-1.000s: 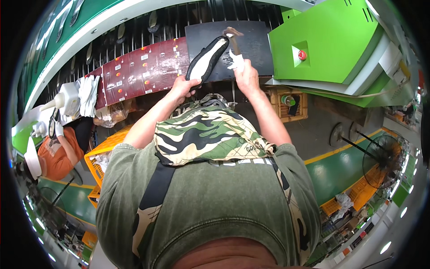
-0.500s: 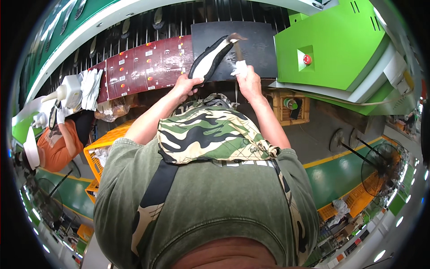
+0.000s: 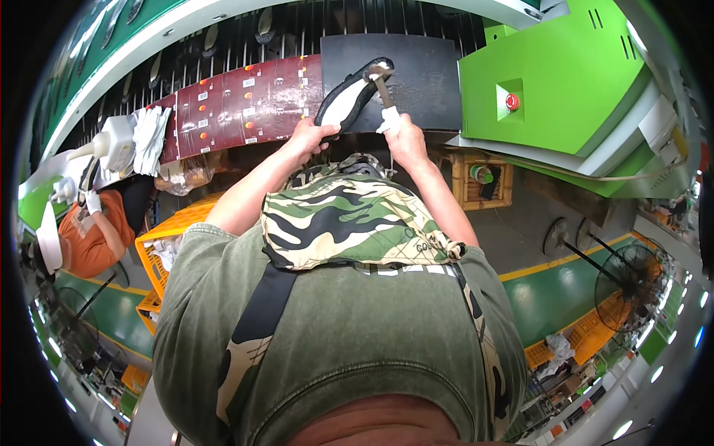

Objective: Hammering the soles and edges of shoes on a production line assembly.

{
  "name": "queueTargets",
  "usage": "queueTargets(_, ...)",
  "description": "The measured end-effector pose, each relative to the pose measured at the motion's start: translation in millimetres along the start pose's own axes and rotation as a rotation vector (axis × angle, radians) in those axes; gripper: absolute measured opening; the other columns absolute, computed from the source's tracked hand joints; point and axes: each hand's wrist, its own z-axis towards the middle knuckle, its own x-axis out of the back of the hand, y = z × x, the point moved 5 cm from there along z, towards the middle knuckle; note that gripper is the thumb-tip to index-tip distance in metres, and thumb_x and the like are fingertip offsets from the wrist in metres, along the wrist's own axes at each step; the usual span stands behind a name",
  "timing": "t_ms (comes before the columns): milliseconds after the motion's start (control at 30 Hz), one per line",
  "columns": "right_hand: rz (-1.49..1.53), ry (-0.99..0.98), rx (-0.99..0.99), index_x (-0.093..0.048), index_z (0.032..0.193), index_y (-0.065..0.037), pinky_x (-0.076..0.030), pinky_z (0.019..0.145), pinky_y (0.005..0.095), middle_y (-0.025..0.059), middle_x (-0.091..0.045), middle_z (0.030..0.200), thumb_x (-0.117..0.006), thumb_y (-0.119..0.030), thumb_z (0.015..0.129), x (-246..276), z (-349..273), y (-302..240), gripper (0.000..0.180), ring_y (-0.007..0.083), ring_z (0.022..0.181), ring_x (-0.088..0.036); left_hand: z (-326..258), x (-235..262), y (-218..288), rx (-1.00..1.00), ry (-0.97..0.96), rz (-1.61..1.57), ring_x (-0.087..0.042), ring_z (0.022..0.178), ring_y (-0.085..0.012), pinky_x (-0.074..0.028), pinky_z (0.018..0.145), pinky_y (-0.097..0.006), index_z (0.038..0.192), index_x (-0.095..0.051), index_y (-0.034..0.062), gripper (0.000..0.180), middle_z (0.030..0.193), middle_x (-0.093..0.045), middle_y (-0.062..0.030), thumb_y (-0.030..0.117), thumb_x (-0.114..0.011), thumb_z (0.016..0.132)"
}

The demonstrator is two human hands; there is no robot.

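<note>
A black shoe upper with a white sole face (image 3: pixel 345 106) lies tilted on the dark board (image 3: pixel 424 82). My left hand (image 3: pixel 309 139) grips its near end, thumb on top. In my right hand (image 3: pixel 406 141) is a hammer (image 3: pixel 384 93), its handle wrapped in white cloth near my fingers. The hammer's head rests at or just over the far tip of the shoe upper; whether it touches, I cannot tell.
Left of the dark board lies a maroon printed sheet (image 3: pixel 245 104). A green machine with a red button (image 3: pixel 512 102) stands at the right. White gloves (image 3: pixel 151 140) and a white bottle (image 3: pixel 117 145) sit at the left, near a co-worker in orange (image 3: pixel 97 234). Rollers run behind.
The hammer has swung left and down from beside the far tip onto it. My left hand and the shoe upper stay nearly in place.
</note>
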Motion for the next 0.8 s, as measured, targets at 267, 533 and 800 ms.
queueTargets(267,0.027,-0.024,-0.09,-0.052,0.106,0.001,-0.053,0.069,0.0468,0.0249,-0.067,0.086,-0.065,-0.019,0.09,-5,-2,10,0.029,0.0461,0.083,-0.067,4,1,1,0.0,0.017,0.006,-0.05,0.05,-0.008,-0.03,0.038,-0.021,0.102,-0.063,0.0033,0.028,0.081,-0.069,-0.0055,0.021,-0.076,0.085)
queueTargets(533,0.089,0.131,0.055,-0.055,0.105,0.002,-0.054,0.066,0.0445,0.0209,-0.067,0.078,-0.063,-0.025,0.092,-5,-2,11,0.03,0.0338,0.069,-0.07,0,4,2,0.017,0.007,-0.044,-0.051,0.051,-0.0081,-0.033,0.039,-0.022,0.104,-0.063,0.0011,0.03,0.081,-0.069,-0.0055,0.02,-0.076,0.085)
queueTargets(800,0.428,0.057,-0.106,-0.058,0.101,0.001,-0.05,0.052,0.0357,0.0113,-0.064,0.073,-0.066,-0.023,0.091,-2,-2,27,0.027,0.0199,0.053,-0.063,4,41,84,-0.422,0.269,0.552,-0.069,0.069,-0.0204,-0.056,0.066,-0.034,0.106,-0.072,0.0016,0.046,0.077,-0.072,-0.0104,0.03,-0.083,0.072)
